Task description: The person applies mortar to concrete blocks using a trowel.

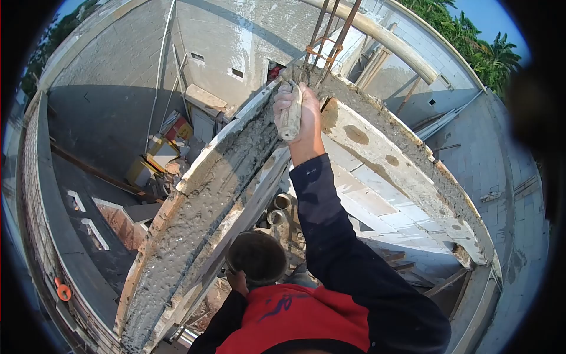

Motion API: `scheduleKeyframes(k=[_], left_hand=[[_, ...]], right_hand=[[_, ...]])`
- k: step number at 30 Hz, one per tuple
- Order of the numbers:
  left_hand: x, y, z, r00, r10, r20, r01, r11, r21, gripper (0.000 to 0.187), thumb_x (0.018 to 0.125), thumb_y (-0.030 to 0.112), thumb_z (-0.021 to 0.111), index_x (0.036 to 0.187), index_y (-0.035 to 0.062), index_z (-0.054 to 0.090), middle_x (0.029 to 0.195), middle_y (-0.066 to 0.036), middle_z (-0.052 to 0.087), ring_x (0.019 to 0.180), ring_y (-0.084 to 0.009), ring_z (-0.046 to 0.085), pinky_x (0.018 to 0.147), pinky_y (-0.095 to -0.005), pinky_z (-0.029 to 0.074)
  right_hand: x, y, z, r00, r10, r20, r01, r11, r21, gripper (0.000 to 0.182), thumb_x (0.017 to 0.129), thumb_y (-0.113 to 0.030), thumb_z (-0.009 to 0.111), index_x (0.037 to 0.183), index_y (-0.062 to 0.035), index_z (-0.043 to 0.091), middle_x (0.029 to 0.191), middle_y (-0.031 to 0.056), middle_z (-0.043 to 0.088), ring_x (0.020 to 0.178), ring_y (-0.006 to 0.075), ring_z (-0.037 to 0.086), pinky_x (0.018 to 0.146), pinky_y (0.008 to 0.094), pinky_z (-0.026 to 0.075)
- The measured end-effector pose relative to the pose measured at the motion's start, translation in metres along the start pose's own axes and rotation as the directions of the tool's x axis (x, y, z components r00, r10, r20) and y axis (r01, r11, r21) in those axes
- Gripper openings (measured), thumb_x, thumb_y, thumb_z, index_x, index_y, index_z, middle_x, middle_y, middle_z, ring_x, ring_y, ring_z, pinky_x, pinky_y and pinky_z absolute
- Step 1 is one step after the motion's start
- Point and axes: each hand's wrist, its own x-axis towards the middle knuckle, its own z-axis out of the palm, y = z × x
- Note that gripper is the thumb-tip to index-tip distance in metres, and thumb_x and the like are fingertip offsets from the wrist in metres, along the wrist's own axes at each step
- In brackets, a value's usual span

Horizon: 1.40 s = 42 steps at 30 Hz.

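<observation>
My right hand [309, 127] is closed around the pale, mortar-smeared handle of a trowel [290, 124]. It is at the wall corner, just in front of the upright steel bars [329, 50]. The trowel's blade is mostly hidden beyond my fist. Wet grey concrete [197, 221] fills the channel between boards along the wall top, running from the corner down to the lower left. Close to my body, my left hand [237, 282] grips the rim of a dark round bucket [256, 258]. What the bucket holds is too dark to make out.
A second concrete-topped wall [413, 138] runs right from the corner. Past the bars lies a round pole [383, 38]. Boards and yellow bags [159, 154] lie far below on the left. Pipe-like cylinders [277, 217] show beneath me. An orange round object [63, 290] is at far left.
</observation>
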Motion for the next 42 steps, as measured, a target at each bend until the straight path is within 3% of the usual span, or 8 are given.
scheduleKeyframes(k=[5, 10, 13, 16, 24, 31, 38, 42], left_hand=[[0.002, -0.002, -0.002, 0.998, -0.037, 0.046, 0.036, 0.999, 0.004, 0.05, 0.057, -0.001, 0.055, 0.105, -0.0013, 0.046, 0.095, -0.011, 0.054, 0.084, -0.0253, 0.054, 0.071, -0.0351, 0.044], [0.019, -0.037, -0.008, 1.0, -0.009, -0.001, 0.009, 1.0, -0.023, 0.056, 0.059, 0.0, 0.054, 0.114, -0.0013, 0.044, 0.101, -0.012, 0.056, 0.086, -0.0256, 0.055, 0.074, -0.0336, 0.045], [0.012, -0.028, -0.002, 1.0, -0.012, -0.005, 0.012, 1.0, -0.003, 0.037, 0.064, 0.004, 0.055, 0.101, 0.0029, 0.047, 0.086, -0.008, 0.052, 0.066, -0.0171, 0.051, 0.056, -0.0318, 0.043], [0.014, -0.028, 0.005, 1.0, 0.007, -0.002, -0.007, 0.999, -0.043, 0.033, 0.066, 0.004, 0.055, 0.098, 0.0033, 0.047, 0.083, -0.007, 0.051, 0.063, -0.0162, 0.051, 0.055, -0.0308, 0.043], [0.026, -0.045, -0.001, 1.0, -0.012, 0.01, 0.011, 0.997, 0.074, 0.044, 0.066, 0.004, 0.054, 0.109, 0.0002, 0.045, 0.087, -0.009, 0.053, 0.065, -0.018, 0.052, 0.054, -0.0307, 0.042], [0.038, -0.066, 0.0, 0.998, 0.049, -0.047, -0.047, 0.998, 0.041, 0.039, 0.066, 0.005, 0.054, 0.104, -0.0004, 0.046, 0.083, -0.009, 0.052, 0.063, -0.0182, 0.051, 0.054, -0.0321, 0.042], [0.04, -0.063, -0.004, 0.999, 0.015, -0.046, -0.012, 0.998, 0.069, 0.041, 0.065, 0.004, 0.055, 0.105, 0.0003, 0.045, 0.087, -0.009, 0.053, 0.072, -0.0208, 0.054, 0.06, -0.0325, 0.044], [0.039, -0.061, -0.002, 0.996, 0.089, -0.028, -0.087, 0.995, 0.04, 0.031, 0.069, 0.004, 0.052, 0.098, 0.0025, 0.044, 0.082, -0.007, 0.045, 0.067, -0.0169, 0.05, 0.058, -0.0323, 0.043]], right_hand=[[-0.029, -0.014, -0.015, 0.964, 0.26, -0.057, -0.266, 0.922, -0.281, 0.027, 0.098, -0.03, 0.043, 0.101, -0.0034, 0.048, 0.078, 0.0048, 0.05, 0.06, 0.0114, 0.049, 0.048, 0.0258, 0.043], [-0.159, -0.08, 0.026, 0.976, 0.219, 0.013, -0.009, 0.101, -0.995, 0.029, 0.094, -0.029, 0.055, 0.095, -0.0005, 0.056, 0.066, 0.0011, 0.052, 0.048, 0.0097, 0.049, 0.045, 0.0242, 0.039], [-0.19, -0.149, 0.023, 0.994, 0.002, 0.11, 0.082, -0.674, -0.734, 0.022, 0.079, -0.013, 0.063, 0.096, 0.0006, 0.061, 0.064, 0.0074, 0.053, 0.055, 0.0166, 0.051, 0.054, 0.0297, 0.041], [-0.171, -0.186, 0.03, 0.961, -0.058, 0.271, 0.02, -0.961, -0.275, 0.027, 0.079, -0.021, 0.065, 0.099, -0.0015, 0.063, 0.079, 0.0202, 0.062, 0.07, 0.0345, 0.061, 0.065, 0.0416, 0.047], [-0.038, -0.162, -0.011, 0.972, 0.132, 0.195, 0.078, -0.961, 0.265, 0.033, 0.083, -0.029, 0.061, 0.109, -0.007, 0.062, 0.084, 0.0201, 0.064, 0.08, 0.0359, 0.064, 0.069, 0.0439, 0.052], [-0.028, -0.202, 0.012, 0.869, 0.416, 0.267, 0.369, -0.905, 0.21, 0.042, 0.08, -0.025, 0.065, 0.118, -0.0095, 0.059, 0.087, 0.0172, 0.064, 0.084, 0.0329, 0.063, 0.074, 0.0421, 0.051], [-0.033, -0.207, 0.048, 0.953, 0.295, 0.064, 0.28, -0.943, 0.178, 0.043, 0.082, -0.024, 0.065, 0.121, -0.0073, 0.055, 0.115, 0.0155, 0.061, 0.098, 0.0335, 0.06, 0.086, 0.0405, 0.049], [-0.034, -0.21, 0.025, 0.888, 0.446, 0.111, 0.417, -0.884, 0.211, 0.042, 0.083, -0.026, 0.065, 0.119, -0.0072, 0.056, 0.098, 0.0155, 0.065, 0.091, 0.0326, 0.061, 0.08, 0.041, 0.05]])
